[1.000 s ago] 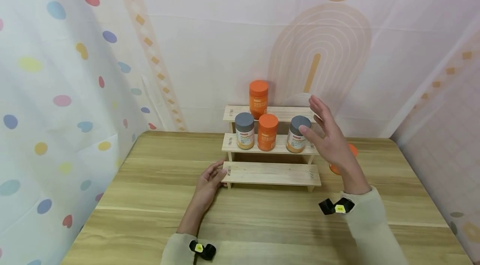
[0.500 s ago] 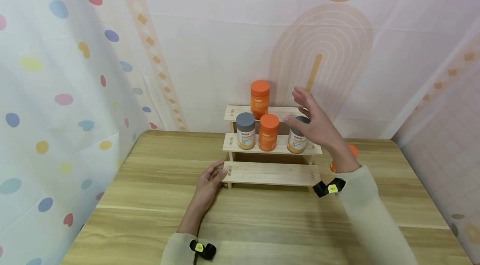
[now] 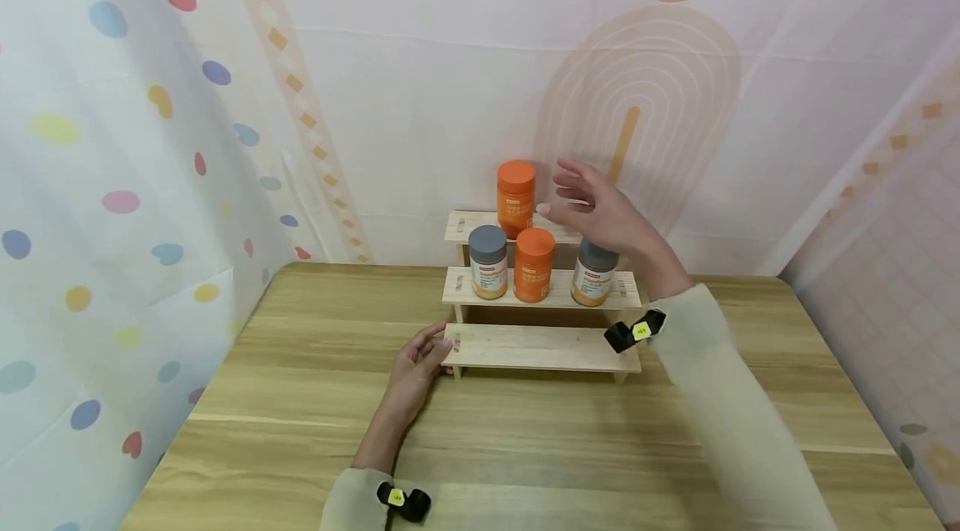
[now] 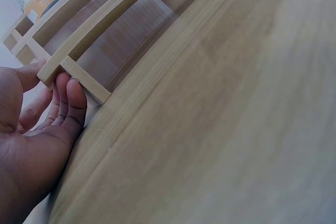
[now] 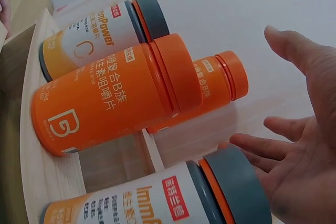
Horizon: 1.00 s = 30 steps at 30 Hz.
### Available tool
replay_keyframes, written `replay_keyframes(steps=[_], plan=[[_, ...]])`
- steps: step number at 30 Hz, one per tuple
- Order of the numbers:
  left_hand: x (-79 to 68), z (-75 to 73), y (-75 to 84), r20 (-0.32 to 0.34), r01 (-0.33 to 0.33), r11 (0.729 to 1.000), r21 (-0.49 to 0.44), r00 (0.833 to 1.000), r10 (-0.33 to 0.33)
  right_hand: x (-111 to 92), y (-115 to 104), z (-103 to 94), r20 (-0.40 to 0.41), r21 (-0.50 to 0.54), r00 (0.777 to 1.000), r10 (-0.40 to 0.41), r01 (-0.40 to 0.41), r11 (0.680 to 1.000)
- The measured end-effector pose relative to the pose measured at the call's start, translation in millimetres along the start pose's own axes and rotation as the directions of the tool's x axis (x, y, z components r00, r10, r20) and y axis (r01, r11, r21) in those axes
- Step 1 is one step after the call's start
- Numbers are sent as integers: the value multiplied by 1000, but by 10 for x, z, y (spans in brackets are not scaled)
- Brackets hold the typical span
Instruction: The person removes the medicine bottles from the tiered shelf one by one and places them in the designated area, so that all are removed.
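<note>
At the left end of the bottom step of a three-step wooden display rack [image 3: 540, 346], my left hand [image 3: 415, 366] grips the board, thumb on top and fingertips by the leg [image 4: 86, 80]. My right hand [image 3: 600, 210] is raised over the rack's right side, fingers loosely bent and thumb apart, holding nothing. Just left of its fingertips, an orange supplement bottle [image 3: 516, 202] stands on the top step. The middle step carries a grey-capped bottle [image 3: 489, 268], an orange bottle [image 3: 533, 268] and another grey-capped bottle [image 3: 593, 281], whose cap the right hand partly covers.
The rack stands toward the back of a wood-grain table [image 3: 300, 398]. A patterned white curtain [image 3: 420, 97] hangs close behind it, with a spotted curtain [image 3: 150, 281] at the left. The right sleeve [image 3: 735, 389] crosses the table's right part.
My right hand has moved left and farther back, from beside the right grey-capped bottle toward the top orange bottle. Its arm now hides the orange bottle seen earlier at the right. The left hand stays put.
</note>
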<state>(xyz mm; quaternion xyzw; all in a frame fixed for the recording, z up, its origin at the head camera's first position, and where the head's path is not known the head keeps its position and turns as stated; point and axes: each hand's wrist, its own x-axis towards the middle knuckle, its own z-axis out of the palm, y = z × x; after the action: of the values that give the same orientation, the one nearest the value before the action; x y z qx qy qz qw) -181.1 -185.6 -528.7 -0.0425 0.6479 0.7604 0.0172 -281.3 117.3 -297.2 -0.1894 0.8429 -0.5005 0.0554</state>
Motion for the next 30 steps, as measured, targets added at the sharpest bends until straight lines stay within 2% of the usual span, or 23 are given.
replay_keyframes(steps=[6, 14, 16, 24, 30], plan=[[3, -9, 2, 3, 5, 1000, 6, 1000, -5, 157, -59, 56, 3, -51, 1000, 3, -3, 999], [-8, -14, 14, 4, 11, 1000, -3, 1000, -11, 314, -114, 197, -14, -46, 999, -40, 40, 998], [-13, -13, 16, 3, 8, 1000, 0, 1000, -8, 346, -125, 234, -21, -53, 999, -31, 29, 998], [-6, 6, -13, 2, -15, 1000, 22, 1000, 15, 407, -125, 314, -51, -97, 999, -14, 9, 995], [6, 18, -12, -2, -1, 1000, 3, 1000, 1, 432, -109, 346, -74, -116, 997, -9, 0, 993]])
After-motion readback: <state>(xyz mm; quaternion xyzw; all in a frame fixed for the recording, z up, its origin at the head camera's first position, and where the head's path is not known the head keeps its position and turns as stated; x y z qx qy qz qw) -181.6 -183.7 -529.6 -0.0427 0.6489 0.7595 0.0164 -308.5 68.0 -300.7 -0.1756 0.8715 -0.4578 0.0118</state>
